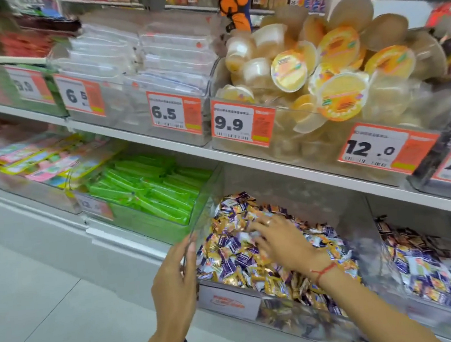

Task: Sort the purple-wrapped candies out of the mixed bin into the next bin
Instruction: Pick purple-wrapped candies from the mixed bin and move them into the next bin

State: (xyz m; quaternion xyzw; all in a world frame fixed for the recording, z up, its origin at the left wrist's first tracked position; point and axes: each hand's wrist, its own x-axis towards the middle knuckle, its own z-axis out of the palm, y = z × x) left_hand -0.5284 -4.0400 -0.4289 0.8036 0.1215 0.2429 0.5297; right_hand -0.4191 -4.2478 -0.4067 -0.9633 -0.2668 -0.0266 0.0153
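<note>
The mixed bin is a clear plastic box on the bottom shelf, heaped with small purple-wrapped candies and gold-wrapped candies. My right hand lies palm down on the heap, fingers spread among the wrappers; whether it holds one is hidden by blur. My left hand rests with straight fingers against the bin's left front corner. To the right stands the neighbouring bin, holding mostly purple and white wrapped candies.
A bin of green packets sits left of the mixed bin. The shelf above carries jelly cups, clear packs and orange price tags. Grey floor tiles lie at the lower left.
</note>
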